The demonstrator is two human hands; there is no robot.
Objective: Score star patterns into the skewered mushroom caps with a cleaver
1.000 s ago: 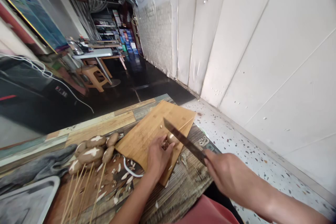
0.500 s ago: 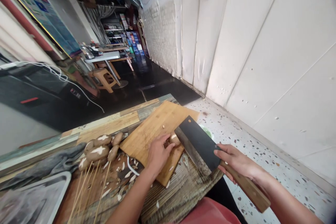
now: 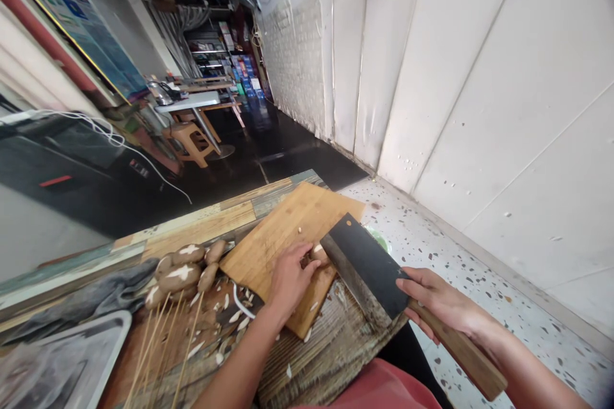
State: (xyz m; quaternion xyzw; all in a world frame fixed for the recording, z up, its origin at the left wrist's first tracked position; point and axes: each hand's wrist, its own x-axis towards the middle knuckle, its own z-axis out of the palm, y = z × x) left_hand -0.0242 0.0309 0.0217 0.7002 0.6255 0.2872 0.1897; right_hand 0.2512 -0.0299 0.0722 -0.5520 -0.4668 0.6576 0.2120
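My left hand (image 3: 293, 275) rests on the wooden cutting board (image 3: 278, 230), its fingers closed round a brown mushroom (image 3: 320, 254) with a pale cut on its cap. In my right hand (image 3: 432, 297) is a cleaver (image 3: 367, 268), gripped where the wooden handle meets the dark blade. The blade tilts over the board's right edge, its upper corner close beside the mushroom. Left of the board sits a pile of mushrooms (image 3: 180, 278), several with white star cuts. Pale trimmings (image 3: 235, 317) lie scattered between the pile and my left forearm.
Thin wooden skewers (image 3: 163, 345) stand out near the mushroom pile. A metal tray (image 3: 122, 326) with plastic lies at the lower left, by a grey cloth (image 3: 103, 294). Under the board's right corner, a green bowl (image 3: 378, 238) shows partly. A white wall (image 3: 480, 77) rises on the right.
The cleaver and my right hand have shifted slightly right and down. My left hand keeps its hold on the mushroom in nearly the same spot.
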